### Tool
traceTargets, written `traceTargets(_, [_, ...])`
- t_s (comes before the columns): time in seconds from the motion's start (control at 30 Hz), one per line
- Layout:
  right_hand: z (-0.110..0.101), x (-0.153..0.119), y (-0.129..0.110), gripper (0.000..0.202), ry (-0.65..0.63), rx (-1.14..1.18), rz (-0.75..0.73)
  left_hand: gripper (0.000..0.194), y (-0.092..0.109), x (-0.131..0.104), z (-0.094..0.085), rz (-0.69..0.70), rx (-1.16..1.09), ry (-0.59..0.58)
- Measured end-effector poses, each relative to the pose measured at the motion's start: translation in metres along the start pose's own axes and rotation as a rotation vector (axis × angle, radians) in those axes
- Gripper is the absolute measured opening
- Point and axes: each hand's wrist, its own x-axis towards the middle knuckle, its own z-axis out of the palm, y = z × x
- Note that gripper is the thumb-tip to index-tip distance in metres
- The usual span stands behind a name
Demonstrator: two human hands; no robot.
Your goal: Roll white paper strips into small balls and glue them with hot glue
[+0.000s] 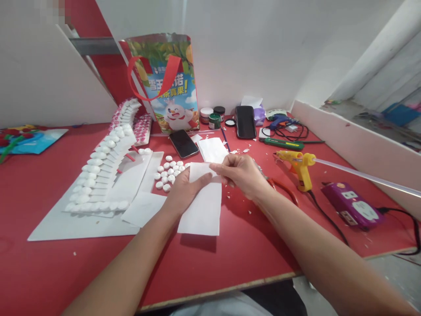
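A folded white sheet of paper [201, 215] is held up over the red table between both hands. My left hand [188, 186] grips its left edge, thumb lying across the front. At the upper right corner, my right hand [241, 173] pinches the paper between thumb and fingers. Just behind my left hand lie several small white round pieces [169, 171]. To the left stands a curved white model [98, 175] edged with rows of similar rounded pieces, on a white board [49, 226]. Another stack of white paper [213, 149] lies beyond my hands.
A yellow glue gun [297, 164] with a clear stick and a purple power socket [351, 204] lie at right. Orange-handled pliers [284, 188] lie beside my right forearm. Phone [183, 144], paint jars [215, 120], green screwdriver [284, 143] and a printed bag [167, 87] are behind.
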Motion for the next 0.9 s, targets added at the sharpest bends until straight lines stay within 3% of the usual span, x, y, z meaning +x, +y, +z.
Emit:
traceTargets(0.1, [0.002,-0.002,-0.002,0.042,-0.097,-0.057,-0.008,0.056,0.003,-0.001,0.002,0.014,0.054,0.014])
traceTargets(0.2, [0.003,-0.003,-0.005,0.040,-0.277,-0.094,-0.001,0.046,0.004,-0.003,0.004,0.078,0.136,0.012])
traceTargets(0.27, [0.002,-0.004,-0.006,0.040,-0.312,-0.128,0.012,0.038,0.002,-0.004,0.005,0.110,0.179,0.011])
traceTargets(0.43, [-0.003,-0.005,-0.007,0.042,-0.078,-0.230,-0.020,0.038,-0.004,-0.007,0.007,0.125,0.217,0.005])
traceTargets(0.53, [-0.010,-0.002,-0.010,0.039,0.009,-0.170,-0.050,0.037,-0.006,-0.008,0.008,0.174,0.265,0.004])
traceTargets(0.67, [-0.018,0.005,-0.010,0.028,0.083,-0.012,-0.078,0.041,-0.008,-0.013,0.013,0.137,0.244,-0.121])
traceTargets(0.77, [-0.020,0.007,-0.009,0.028,0.168,-0.017,-0.064,0.043,-0.007,-0.018,0.017,0.102,0.212,-0.180])
traceTargets(0.9, [-0.018,0.006,-0.008,0.045,0.160,-0.112,0.001,0.039,-0.005,-0.016,0.016,0.107,0.095,-0.050])
